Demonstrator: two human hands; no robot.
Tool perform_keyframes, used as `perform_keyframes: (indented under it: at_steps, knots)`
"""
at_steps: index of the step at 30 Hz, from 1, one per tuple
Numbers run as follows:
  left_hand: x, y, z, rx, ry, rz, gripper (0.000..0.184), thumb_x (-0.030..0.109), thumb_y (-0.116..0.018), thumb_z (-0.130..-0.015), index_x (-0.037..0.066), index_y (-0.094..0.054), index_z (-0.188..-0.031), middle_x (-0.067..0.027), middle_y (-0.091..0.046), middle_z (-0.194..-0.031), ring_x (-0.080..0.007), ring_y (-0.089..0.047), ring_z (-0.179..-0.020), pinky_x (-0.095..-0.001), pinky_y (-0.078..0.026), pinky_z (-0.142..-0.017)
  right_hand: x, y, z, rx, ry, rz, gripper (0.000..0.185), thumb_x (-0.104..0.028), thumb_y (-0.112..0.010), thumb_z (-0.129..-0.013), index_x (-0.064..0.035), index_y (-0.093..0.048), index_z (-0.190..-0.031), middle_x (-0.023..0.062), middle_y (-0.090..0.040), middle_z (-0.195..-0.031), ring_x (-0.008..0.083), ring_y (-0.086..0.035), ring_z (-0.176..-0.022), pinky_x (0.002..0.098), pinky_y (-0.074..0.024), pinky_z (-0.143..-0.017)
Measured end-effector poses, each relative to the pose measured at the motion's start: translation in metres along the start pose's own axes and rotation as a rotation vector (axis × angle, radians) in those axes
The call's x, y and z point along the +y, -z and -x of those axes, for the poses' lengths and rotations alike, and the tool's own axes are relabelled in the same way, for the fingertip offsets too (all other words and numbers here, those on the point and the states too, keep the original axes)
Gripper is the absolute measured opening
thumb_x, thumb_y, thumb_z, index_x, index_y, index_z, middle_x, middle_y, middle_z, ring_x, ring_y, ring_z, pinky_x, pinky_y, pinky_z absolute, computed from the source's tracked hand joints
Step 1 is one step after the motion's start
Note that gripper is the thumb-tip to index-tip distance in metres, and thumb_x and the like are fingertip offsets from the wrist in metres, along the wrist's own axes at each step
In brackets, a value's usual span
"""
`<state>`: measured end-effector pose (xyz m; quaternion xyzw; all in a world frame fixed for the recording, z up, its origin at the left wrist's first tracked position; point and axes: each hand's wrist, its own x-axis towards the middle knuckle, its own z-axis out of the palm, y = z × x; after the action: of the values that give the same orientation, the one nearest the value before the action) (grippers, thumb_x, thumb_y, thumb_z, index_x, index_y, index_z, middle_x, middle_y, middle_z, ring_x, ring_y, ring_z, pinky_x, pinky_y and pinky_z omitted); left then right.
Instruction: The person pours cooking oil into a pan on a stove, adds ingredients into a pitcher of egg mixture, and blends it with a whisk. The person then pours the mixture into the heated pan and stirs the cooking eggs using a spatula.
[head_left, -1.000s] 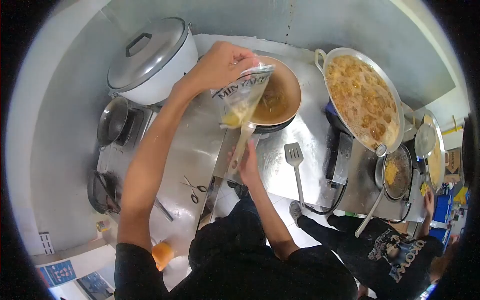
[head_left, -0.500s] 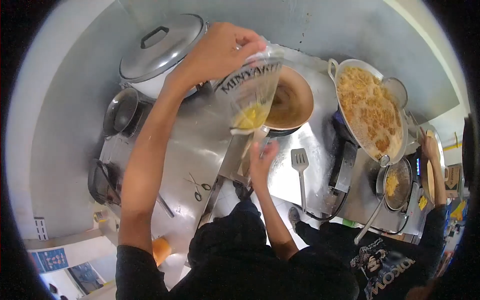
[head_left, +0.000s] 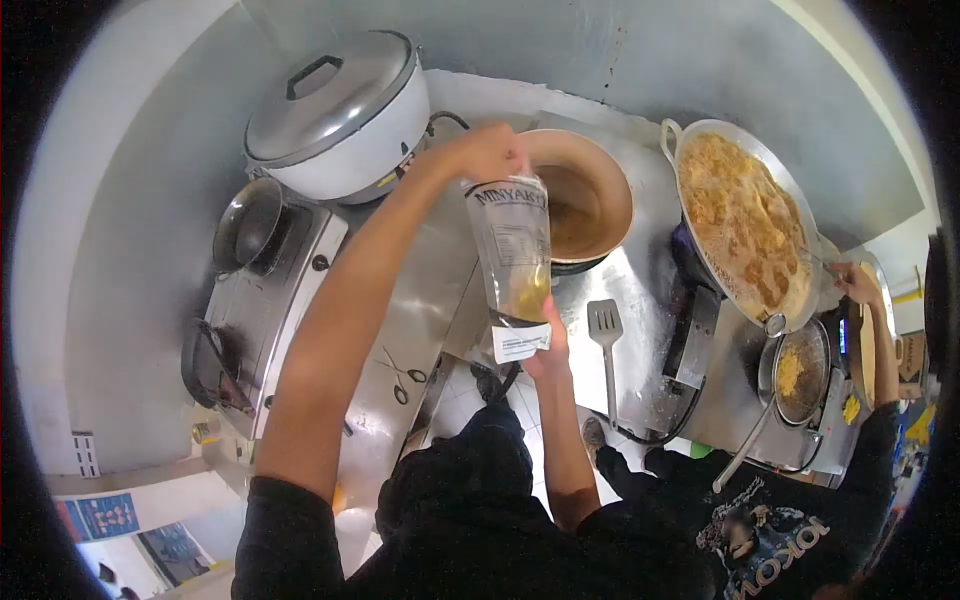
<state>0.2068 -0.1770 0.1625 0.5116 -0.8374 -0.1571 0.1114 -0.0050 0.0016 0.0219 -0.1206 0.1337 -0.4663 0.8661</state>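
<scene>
A clear plastic pouch [head_left: 515, 250] lettered "MINYAK" hangs upright in front of me, with some yellow liquid near its bottom. My left hand [head_left: 492, 152] is closed on its top edge. Lower down, my right hand [head_left: 549, 348] holds the pouch's bottom corner. Right behind the pouch sits a round tan pan [head_left: 610, 190] with a thin brownish liquid inside; its handle is hidden behind the pouch. A slotted spatula [head_left: 606, 335] lies on the steel counter to the right of my right hand.
A large lidded pot [head_left: 370, 140] and a burner with a small pan [head_left: 247, 226] are at left. Scissors [head_left: 402, 378] lie on the counter. At right, a co-worker's hand [head_left: 857, 284] reaches to a wok [head_left: 797, 193] of frying food, near a strainer [head_left: 801, 378].
The pouch has come down and turned upright. My right hand has moved from beside the pan handle onto the pouch's bottom. The co-worker's hand has moved to the wok's edge.
</scene>
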Motion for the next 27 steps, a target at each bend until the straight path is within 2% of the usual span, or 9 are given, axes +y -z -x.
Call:
perform_keyframes:
  at_steps: [3, 5, 9, 12, 15, 17, 20, 24, 27]
  knots:
    - [-0.001, -0.015, -0.01, -0.134, 0.089, -0.068, 0.02, 0.022, -0.06, -0.079, 0.005, -0.071, -0.081, -0.0109, -0.067, -0.067, -0.0184, -0.061, -0.059, -0.0345, -0.048, -0.06, 0.003, 0.018, -0.006, -0.004, -0.029, 0.046, 0.035, -0.028, -0.047, -0.098, -0.0027, -0.052, -0.121, 0.0115, -0.063, -0.108, 0.0214, -0.063, -0.095, 0.0352, -0.0524, -0.081]
    - [-0.021, -0.037, -0.018, -0.139, 0.058, 0.047, 0.021, 0.022, -0.06, -0.077, 0.005, -0.067, -0.069, -0.0154, -0.065, -0.065, -0.0288, -0.061, -0.058, -0.0427, -0.046, -0.058, -0.004, -0.009, -0.003, 0.114, -0.031, 0.07, 0.032, -0.026, -0.05, -0.097, -0.0012, -0.054, -0.116, 0.0096, -0.066, -0.101, 0.0198, -0.066, -0.088, 0.033, -0.0545, -0.075]
    - [-0.027, -0.052, -0.028, -0.183, 0.066, 0.118, 0.023, 0.024, -0.06, -0.078, 0.004, -0.067, -0.068, -0.0146, -0.064, -0.063, -0.0287, -0.061, -0.058, -0.0426, -0.046, -0.059, -0.004, -0.003, -0.004, 0.131, 0.014, 0.032, 0.029, -0.023, -0.055, -0.094, 0.0003, -0.057, -0.111, 0.0081, -0.067, -0.095, 0.0168, -0.068, -0.079, 0.0265, -0.0563, -0.065]
    - [-0.03, -0.053, -0.034, -0.294, 0.114, 0.088, 0.018, 0.019, -0.059, -0.077, 0.005, -0.071, -0.077, -0.0081, -0.066, -0.064, -0.0191, -0.061, -0.057, -0.0353, -0.048, -0.058, -0.003, -0.002, -0.004, 0.215, 0.051, 0.012, 0.03, -0.024, -0.053, -0.096, 0.0002, -0.056, -0.112, 0.0079, -0.068, -0.093, 0.0169, -0.068, -0.076, 0.0249, -0.0561, -0.062]
    - [-0.019, -0.036, -0.032, -0.241, 0.034, -0.073, 0.02, 0.019, -0.058, -0.079, 0.004, -0.07, -0.082, -0.0117, -0.065, -0.065, -0.019, -0.059, -0.056, -0.0353, -0.047, -0.057, -0.003, 0.008, -0.007, 0.177, 0.008, 0.031, 0.033, -0.027, -0.049, -0.097, 0.0, -0.054, -0.115, 0.0088, -0.066, -0.101, 0.0164, -0.067, -0.084, 0.0268, -0.056, -0.069]
    - [-0.005, -0.023, -0.026, -0.075, -0.011, -0.031, 0.021, 0.02, -0.058, -0.082, 0.002, -0.069, -0.084, -0.0144, -0.063, -0.064, -0.0188, -0.057, -0.054, -0.0348, -0.047, -0.057, 0.005, 0.021, -0.012, 0.301, 0.196, 0.12, 0.038, -0.03, -0.044, -0.099, -0.0007, -0.05, -0.122, 0.0103, -0.062, -0.113, 0.0178, -0.063, -0.099, 0.0314, -0.0529, -0.082]
    - [0.017, 0.006, -0.021, 0.03, 0.005, -0.027, 0.022, 0.02, -0.058, -0.084, 0.001, -0.069, -0.087, -0.0155, -0.063, -0.066, -0.0184, -0.058, -0.056, -0.034, -0.047, -0.058, -0.004, 0.016, -0.017, 0.303, 0.122, -0.013, 0.04, -0.033, -0.042, -0.1, -0.0035, -0.047, -0.127, 0.0114, -0.056, -0.124, 0.02, -0.056, -0.111, 0.0354, -0.0472, -0.092]
    - [0.046, 0.044, -0.012, 0.23, -0.027, 0.01, 0.024, 0.021, -0.058, -0.087, 0.001, -0.068, -0.09, -0.0157, -0.063, -0.067, -0.0176, -0.058, -0.057, -0.0339, -0.047, -0.059, -0.009, -0.014, -0.013, 0.229, 0.125, -0.149, 0.043, -0.037, -0.042, -0.099, -0.0081, -0.041, -0.131, 0.0134, -0.052, -0.126, 0.0243, -0.054, -0.115, 0.0385, -0.0469, -0.092]
    - [0.069, 0.065, 0.004, 0.372, -0.001, -0.053, 0.024, 0.022, -0.059, -0.087, 0.001, -0.068, -0.093, -0.0161, -0.064, -0.067, -0.0176, -0.058, -0.057, -0.0329, -0.047, -0.058, 0.004, -0.003, -0.012, 0.286, 0.08, -0.003, 0.039, -0.037, -0.046, -0.098, -0.0082, -0.043, -0.125, 0.0127, -0.055, -0.118, 0.0248, -0.056, -0.109, 0.0379, -0.047, -0.092]
